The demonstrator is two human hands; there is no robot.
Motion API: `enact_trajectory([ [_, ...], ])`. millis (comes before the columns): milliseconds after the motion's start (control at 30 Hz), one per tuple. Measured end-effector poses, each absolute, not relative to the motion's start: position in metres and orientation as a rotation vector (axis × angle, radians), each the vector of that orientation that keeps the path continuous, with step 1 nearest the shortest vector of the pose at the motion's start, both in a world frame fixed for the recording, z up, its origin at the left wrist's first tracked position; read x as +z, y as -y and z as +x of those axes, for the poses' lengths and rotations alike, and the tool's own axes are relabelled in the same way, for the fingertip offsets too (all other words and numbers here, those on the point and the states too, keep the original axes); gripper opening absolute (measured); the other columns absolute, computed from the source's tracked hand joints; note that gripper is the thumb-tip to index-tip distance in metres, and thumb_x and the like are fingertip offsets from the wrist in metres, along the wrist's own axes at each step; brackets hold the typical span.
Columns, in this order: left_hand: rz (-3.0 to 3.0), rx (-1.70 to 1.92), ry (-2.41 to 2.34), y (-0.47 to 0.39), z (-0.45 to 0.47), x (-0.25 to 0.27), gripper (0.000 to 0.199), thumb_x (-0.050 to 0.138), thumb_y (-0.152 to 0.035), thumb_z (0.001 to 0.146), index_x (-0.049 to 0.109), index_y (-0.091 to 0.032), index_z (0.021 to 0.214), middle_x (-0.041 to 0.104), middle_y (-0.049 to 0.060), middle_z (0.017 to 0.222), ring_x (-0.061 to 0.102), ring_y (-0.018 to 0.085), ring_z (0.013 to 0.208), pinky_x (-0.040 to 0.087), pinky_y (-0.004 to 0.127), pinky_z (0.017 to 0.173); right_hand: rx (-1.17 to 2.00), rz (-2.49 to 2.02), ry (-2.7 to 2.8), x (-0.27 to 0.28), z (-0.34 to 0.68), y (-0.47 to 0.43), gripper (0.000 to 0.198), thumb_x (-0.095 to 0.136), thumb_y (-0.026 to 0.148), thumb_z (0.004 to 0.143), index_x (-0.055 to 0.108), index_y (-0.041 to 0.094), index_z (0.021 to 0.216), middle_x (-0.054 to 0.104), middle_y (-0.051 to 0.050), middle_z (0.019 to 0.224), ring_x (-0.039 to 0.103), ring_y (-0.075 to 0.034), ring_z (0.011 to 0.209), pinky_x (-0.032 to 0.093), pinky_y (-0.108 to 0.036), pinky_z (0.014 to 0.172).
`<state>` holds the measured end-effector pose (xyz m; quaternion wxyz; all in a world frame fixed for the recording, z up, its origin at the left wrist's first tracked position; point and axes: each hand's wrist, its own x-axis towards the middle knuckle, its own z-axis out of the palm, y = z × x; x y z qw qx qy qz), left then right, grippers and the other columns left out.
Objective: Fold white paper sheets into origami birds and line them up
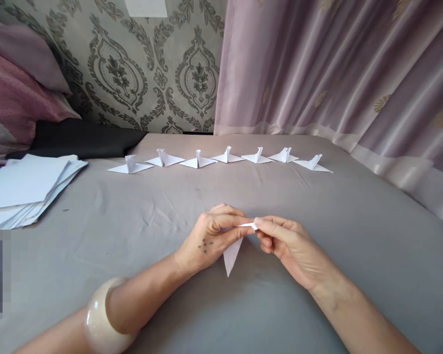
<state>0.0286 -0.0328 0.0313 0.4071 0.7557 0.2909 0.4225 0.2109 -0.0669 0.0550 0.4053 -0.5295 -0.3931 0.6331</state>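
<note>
Between my two hands is a folded white paper bird (232,256), one pointed wing hanging down toward me. My left hand (221,230), with a cream bangle (103,317) on its forearm, is closed around the paper's body. At the paper's narrow tip, my right hand (286,236) pinches with thumb and forefinger. The rest of the bird is hidden behind the left fingers. Farther back, a row of several finished-looking white paper birds (198,160) stands with wings spread flat on the grey cloth.
A loose stack of white paper sheets (25,182) lies on the left of the grey cloth-covered surface (151,295). Behind it rests a black sheet of material (84,137). Pinkish curtains (299,64) hang down at the back right, beside a patterned wall (155,59).
</note>
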Motion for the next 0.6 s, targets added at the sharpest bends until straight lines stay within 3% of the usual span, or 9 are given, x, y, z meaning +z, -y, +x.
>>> enact_trajectory([
  [600, 1.727, 1.067, -0.748, 0.0348, 0.0297, 0.0329, 0.016, 0.069, -0.024, 0.083, 0.076, -0.025, 0.097, 0.071, 0.003, 0.092, 0.063, 0.015, 0.087, 0.050, 0.024, 0.078, 1.734, -1.210, 0.896, 0.0500, 0.2130, 0.0651, 0.016, 0.073, 0.034, 0.077, 0.072, 0.018, 0.078, 0.046, 0.002, 0.067, 0.033, -0.006, 0.060, 0.032, -0.020, 0.054],
])
